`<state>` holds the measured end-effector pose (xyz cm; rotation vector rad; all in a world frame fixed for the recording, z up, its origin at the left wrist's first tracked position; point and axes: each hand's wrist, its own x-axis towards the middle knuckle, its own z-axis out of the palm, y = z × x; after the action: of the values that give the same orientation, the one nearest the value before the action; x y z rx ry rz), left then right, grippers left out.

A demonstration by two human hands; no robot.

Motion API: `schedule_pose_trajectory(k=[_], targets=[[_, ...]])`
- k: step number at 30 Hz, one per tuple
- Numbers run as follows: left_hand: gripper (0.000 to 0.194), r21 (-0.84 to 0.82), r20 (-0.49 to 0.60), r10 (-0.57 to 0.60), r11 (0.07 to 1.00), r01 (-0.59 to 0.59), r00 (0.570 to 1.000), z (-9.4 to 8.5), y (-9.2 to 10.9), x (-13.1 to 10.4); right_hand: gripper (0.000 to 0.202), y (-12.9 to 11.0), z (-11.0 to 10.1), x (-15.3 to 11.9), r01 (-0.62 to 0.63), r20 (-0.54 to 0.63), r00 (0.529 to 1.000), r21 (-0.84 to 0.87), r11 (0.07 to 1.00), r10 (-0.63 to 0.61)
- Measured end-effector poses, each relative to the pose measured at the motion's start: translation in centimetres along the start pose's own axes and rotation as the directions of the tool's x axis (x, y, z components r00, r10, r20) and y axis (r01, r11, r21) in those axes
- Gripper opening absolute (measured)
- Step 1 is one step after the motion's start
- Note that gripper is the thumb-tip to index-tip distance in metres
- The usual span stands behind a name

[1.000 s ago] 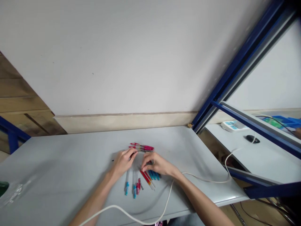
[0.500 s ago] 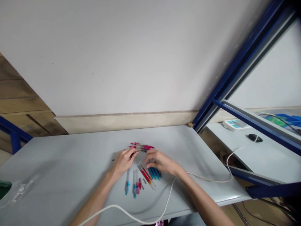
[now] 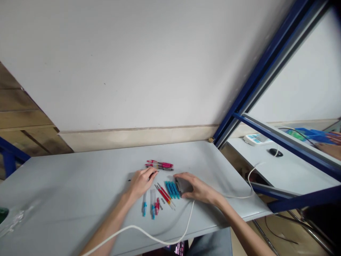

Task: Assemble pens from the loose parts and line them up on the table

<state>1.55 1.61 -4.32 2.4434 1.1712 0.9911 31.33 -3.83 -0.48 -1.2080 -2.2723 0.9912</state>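
My left hand is closed in a pinch over the table, and what lies between its fingertips is too small to name; a dark tip shows beside them. My right hand is open, thumb and fingers spread at the right end of a row of blue pen parts. Dark slim pieces lie within its spread fingers, partly hidden. Between the hands rest red refills. Nearer me are clear barrels with blue ends and small red pieces. Pink pens lie beyond my left hand.
A white cable loops across the front of the table. Clear plastic lies at the left edge. A blue frame rises on the right, with a mouse and another person's hand beyond it.
My right hand has moved right and opened around the end of the blue row, uncovering the blue parts. My left hand has hardly moved. The other person's hand has come into view.
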Motion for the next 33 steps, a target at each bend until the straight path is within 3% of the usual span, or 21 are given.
schedule_pose_trajectory(k=[3, 6, 10, 12, 15, 20, 27, 33], targets=[[0.018, 0.004, -0.007, 0.015, 1.0, -0.015, 1.0, 0.0, 0.0, 0.0, 0.057, -0.7, -1.1, 0.8, 0.083, -0.029, 0.996, 0.026, 0.996, -0.083], [0.018, 0.0, -0.011, 0.016, 1.0, -0.016, 1.0, 0.0, 0.1, 0.0, 0.037, -1.5, -2.1, 2.7, 0.183, -0.149, 0.975, 0.145, 0.972, -0.162], [0.018, -0.001, -0.003, 0.015, 1.0, -0.015, 1.0, -0.2, 0.4, 0.0, 0.06, -1.7, -1.7, 6.4, 0.271, -0.387, 0.918, 0.443, 0.855, -0.091], [0.018, -0.001, -0.006, 0.024, 1.0, -0.024, 1.0, -0.3, 0.7, 0.0, 0.061, -1.5, -0.8, 8.0, 0.233, -0.397, 0.918, 0.529, 0.816, -0.004], [0.018, -0.008, -0.001, 0.033, 0.999, -0.033, 0.999, -0.3, 1.1, 0.1, 0.057, -1.2, 0.7, 9.1, 0.114, -0.345, 0.935, 0.521, 0.846, 0.086], [0.018, -0.046, -0.027, 0.046, 0.998, -0.047, 0.999, 0.1, 0.8, 0.1, 0.04, -0.7, 2.8, 8.6, 0.07, -0.208, 0.976, 0.559, 0.827, 0.058], [0.015, -0.062, -0.072, 0.021, 0.998, -0.025, 0.997, 0.2, 0.2, 0.1, 0.036, 0.0, 3.3, 8.7, 0.031, -0.325, 0.923, 0.599, 0.801, 0.207], [0.015, -0.07, -0.078, 0.032, 0.997, -0.038, 0.996, 0.0, 0.4, 0.1, 0.036, 0.0, 2.8, 8.7, 0.034, -0.356, 0.906, 0.601, 0.799, 0.228]])
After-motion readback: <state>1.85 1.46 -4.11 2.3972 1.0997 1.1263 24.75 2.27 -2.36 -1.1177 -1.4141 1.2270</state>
